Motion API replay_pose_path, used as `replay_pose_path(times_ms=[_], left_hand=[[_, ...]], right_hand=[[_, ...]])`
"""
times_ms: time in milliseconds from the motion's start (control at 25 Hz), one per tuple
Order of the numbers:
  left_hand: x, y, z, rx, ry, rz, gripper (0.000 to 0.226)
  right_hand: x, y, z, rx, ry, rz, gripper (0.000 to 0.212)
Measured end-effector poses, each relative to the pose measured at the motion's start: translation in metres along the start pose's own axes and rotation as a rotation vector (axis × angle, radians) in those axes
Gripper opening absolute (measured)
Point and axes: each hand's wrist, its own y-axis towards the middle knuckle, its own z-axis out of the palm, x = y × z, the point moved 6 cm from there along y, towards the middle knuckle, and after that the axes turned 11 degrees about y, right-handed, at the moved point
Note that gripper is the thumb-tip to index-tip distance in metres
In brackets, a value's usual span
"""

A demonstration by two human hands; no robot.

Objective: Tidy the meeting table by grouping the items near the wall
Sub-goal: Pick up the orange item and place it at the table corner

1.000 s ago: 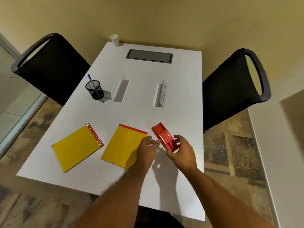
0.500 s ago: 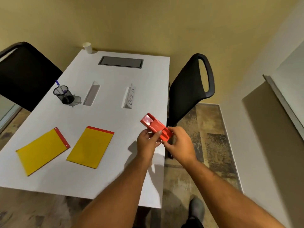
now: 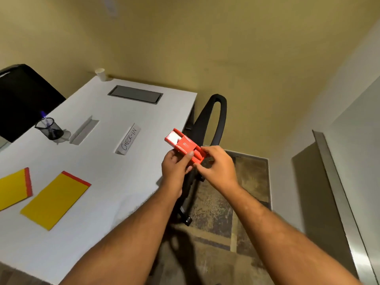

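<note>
A small red holder (image 3: 184, 145) is held up in the air, just past the right edge of the white table (image 3: 115, 182). It is long and flat, made of red plastic, with a white patch showing in its open far end and a little mark on its top. It is tilted, with the far end higher and pointing toward the wall. It is gripped by both hands at its near end. The left hand (image 3: 174, 168) is curled under it, with the thumb pressed on top. The right hand (image 3: 218, 165) is closed on the near corner with its fingertips. Both arms are stretched forward from the bottom of the view.
</note>
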Motion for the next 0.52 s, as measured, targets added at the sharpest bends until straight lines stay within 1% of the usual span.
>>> replay_pose_path(times_ms=[120, 280, 400, 440, 520], left_hand=[[-0.029, 0.029, 0.035, -0.053, 0.022, 0.039, 0.051], [-0.057, 0.095, 0.069, -0.088, -0.045, 0.049, 0.045], [-0.068, 0.155, 0.097, -0.062, -0.157, 0.055, 0.049], [-0.073, 0.164, 0.102, -0.060, -0.172, 0.051, 0.048], [-0.088, 0.213, 0.121, -0.076, -0.210, 0.020, 0.047]], right_hand=[[-0.015, 0.050, -0.019, -0.004, 0.036, -0.034, 0.046], [-0.036, 0.129, -0.026, 0.035, 0.020, -0.089, 0.047], [-0.056, 0.196, -0.024, 0.056, -0.073, -0.123, 0.045], [-0.059, 0.211, -0.024, 0.065, -0.083, -0.123, 0.043], [-0.073, 0.268, -0.021, 0.087, -0.107, -0.090, 0.041]])
